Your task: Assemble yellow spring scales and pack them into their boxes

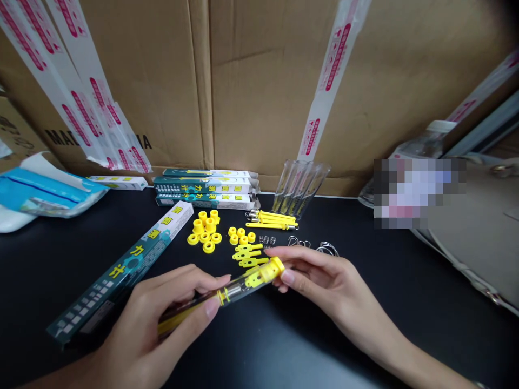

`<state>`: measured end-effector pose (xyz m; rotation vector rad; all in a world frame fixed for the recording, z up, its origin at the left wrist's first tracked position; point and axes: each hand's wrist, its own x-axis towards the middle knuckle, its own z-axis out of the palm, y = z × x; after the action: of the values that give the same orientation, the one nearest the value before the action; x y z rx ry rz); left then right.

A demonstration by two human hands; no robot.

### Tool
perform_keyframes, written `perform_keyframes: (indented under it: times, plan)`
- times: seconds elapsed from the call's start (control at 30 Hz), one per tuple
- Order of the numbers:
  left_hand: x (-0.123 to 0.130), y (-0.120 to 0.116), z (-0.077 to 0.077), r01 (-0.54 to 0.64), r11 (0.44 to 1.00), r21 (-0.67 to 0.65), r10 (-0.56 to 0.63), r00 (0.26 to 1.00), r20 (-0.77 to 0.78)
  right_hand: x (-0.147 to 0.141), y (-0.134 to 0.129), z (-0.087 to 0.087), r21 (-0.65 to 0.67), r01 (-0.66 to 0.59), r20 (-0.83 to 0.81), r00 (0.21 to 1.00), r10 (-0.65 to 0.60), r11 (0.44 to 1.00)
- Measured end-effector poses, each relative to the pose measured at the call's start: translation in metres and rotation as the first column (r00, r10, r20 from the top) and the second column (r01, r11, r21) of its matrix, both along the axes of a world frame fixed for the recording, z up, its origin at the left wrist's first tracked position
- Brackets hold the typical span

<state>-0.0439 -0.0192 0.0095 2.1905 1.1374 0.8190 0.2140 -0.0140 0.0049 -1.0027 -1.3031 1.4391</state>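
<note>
My left hand (162, 319) is wrapped round the clear tube of a tubular spring scale (243, 286), tilted up to the right. Inside the tube a yellow rod, a metal spring and a yellow flat piece show. At its upper end sits a yellow cap (277, 266), pinched between the thumb and fingers of my right hand (324, 278). Just behind lie yellow flat pieces (248, 254), small yellow rings (242, 236) and small springs (266, 240). Yellow collars and caps (205, 229) are grouped to the left. The lower end of the tube is hidden by my left hand.
Clear tubes (300, 186) lean on a cardboard wall (251, 92). Yellow rods with springs (273, 220), metal hooks (298, 241) and rings (327, 248) lie before them. Printed boxes (203, 186) are stacked behind; one long box (125, 270) lies left. A bag (470, 221) stands right.
</note>
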Motion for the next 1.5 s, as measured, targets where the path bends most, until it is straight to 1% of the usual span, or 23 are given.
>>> perform_keyframes:
  times: [0.17, 0.27, 0.37, 0.6, 0.73, 0.83, 0.93, 1.03, 1.1, 1.17, 1.27, 1.4, 1.5]
  plan:
    - [0.002, -0.001, -0.001, -0.044, 0.999, -0.02, 0.045, 0.998, 0.048, -0.001, -0.002, 0.0, -0.022, -0.01, -0.018, 1.0, 0.009, 1.0]
    - [0.003, -0.003, -0.001, -0.035, 0.998, -0.06, 0.039, 0.996, 0.075, -0.002, -0.002, -0.001, -0.036, -0.018, -0.024, 1.0, 0.017, 0.999]
    - [0.002, -0.006, -0.002, -0.051, 0.996, -0.075, 0.058, 0.995, 0.087, -0.003, -0.004, -0.001, -0.036, -0.01, -0.016, 1.0, 0.01, 0.999]
    - [0.004, -0.006, -0.004, -0.068, 0.997, -0.035, 0.07, 0.995, 0.078, -0.002, -0.003, 0.0, 0.025, -0.01, 0.03, 1.0, 0.009, 1.0]
    - [0.002, -0.001, -0.003, -0.02, 0.999, -0.037, 0.021, 1.0, 0.021, -0.001, 0.0, 0.001, 0.081, 0.005, 0.065, 0.998, -0.011, 0.997]
    - [0.001, 0.0, -0.002, 0.002, 0.998, -0.058, -0.001, 1.0, 0.021, -0.001, 0.002, 0.001, 0.129, 0.023, 0.064, 0.997, -0.032, 0.991]
    - [0.003, -0.003, -0.003, -0.026, 0.997, -0.066, 0.03, 0.998, 0.057, -0.002, 0.001, 0.001, 0.09, 0.026, 0.044, 0.999, -0.03, 0.996]
    - [0.004, -0.005, -0.004, -0.05, 0.999, -0.017, 0.05, 0.997, 0.06, -0.002, 0.0, 0.001, 0.014, 0.017, 0.028, 0.999, -0.017, 1.0]
    - [0.005, -0.004, -0.004, -0.05, 0.998, 0.034, 0.049, 0.998, 0.034, -0.001, 0.0, 0.001, -0.007, 0.008, 0.023, 1.0, -0.007, 1.0]
    - [0.005, -0.001, -0.004, -0.038, 0.996, 0.075, 0.038, 0.999, -0.005, -0.001, 0.0, 0.002, -0.003, 0.006, 0.014, 1.0, -0.006, 1.0]
    - [0.006, 0.003, -0.004, -0.04, 0.992, 0.118, 0.042, 0.999, -0.016, -0.001, 0.001, 0.002, 0.017, 0.009, 0.006, 1.0, -0.009, 1.0]
    - [0.008, 0.004, -0.004, -0.021, 0.991, 0.131, 0.025, 0.999, -0.029, -0.001, 0.002, 0.002, 0.052, 0.005, -0.02, 1.0, -0.004, 0.999]
    - [0.007, 0.003, -0.002, -0.021, 0.992, 0.124, 0.025, 0.999, -0.031, -0.001, 0.002, 0.003, 0.042, -0.009, -0.035, 0.999, 0.01, 0.999]
